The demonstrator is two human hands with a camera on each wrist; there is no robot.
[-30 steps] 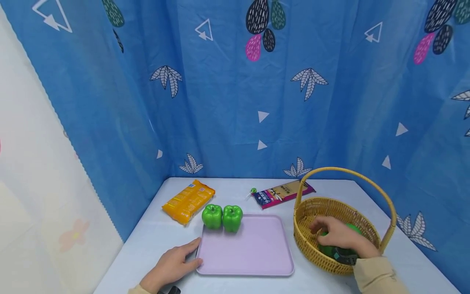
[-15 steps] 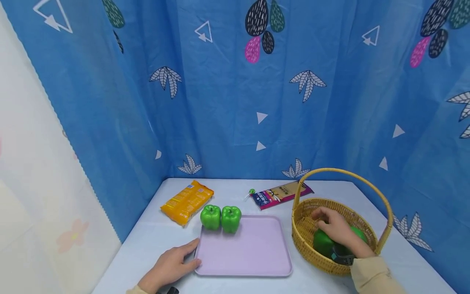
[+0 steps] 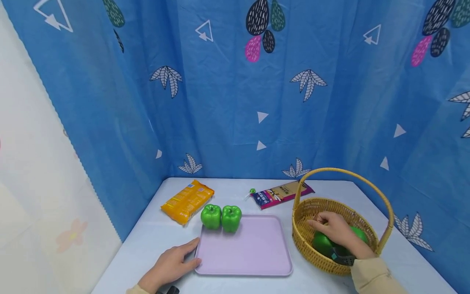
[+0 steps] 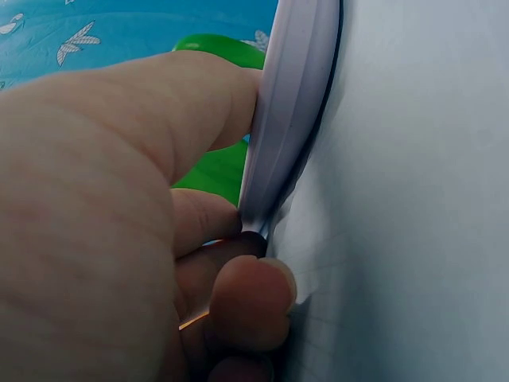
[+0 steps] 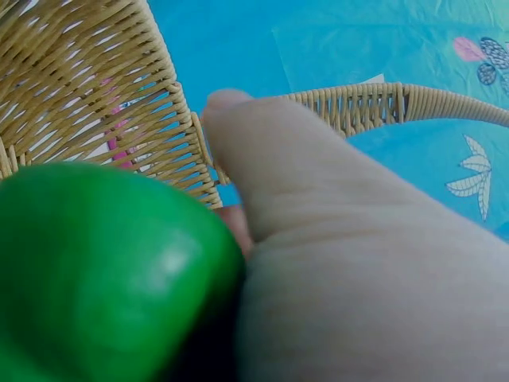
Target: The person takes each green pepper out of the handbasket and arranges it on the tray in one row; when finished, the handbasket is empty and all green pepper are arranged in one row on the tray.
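Note:
My left hand (image 3: 172,263) rests on the left rim of the lilac tray (image 3: 253,249), thumb and forefinger touching its edge. In the left wrist view, fingertips (image 4: 250,302) lie beside the tray's side wall (image 4: 290,103). Two green bell peppers (image 3: 211,217) sit side by side at the tray's back left corner. Inside the wicker basket (image 3: 306,249), my right hand (image 3: 338,230) reaches over glossy green rounded things (image 3: 322,244), with its fingers bent. The right wrist view shows the thumb (image 5: 270,143) beside a smooth green thing (image 5: 111,270). Whether the fingers hold anything is hidden.
An orange packet (image 3: 188,202) lies on the white table behind the tray, at the left. A purple-and-tan packet (image 3: 282,194) and a small green lollipop (image 3: 252,191) lie at the back. The basket's tall handle (image 3: 345,171) arches over it. Blue curtain (image 3: 235,102) hangs behind.
My right hand shifts slightly within the basket, its fingers drawing closer to the thumb. My left hand, the tray and the peppers stay put. The view moves slightly.

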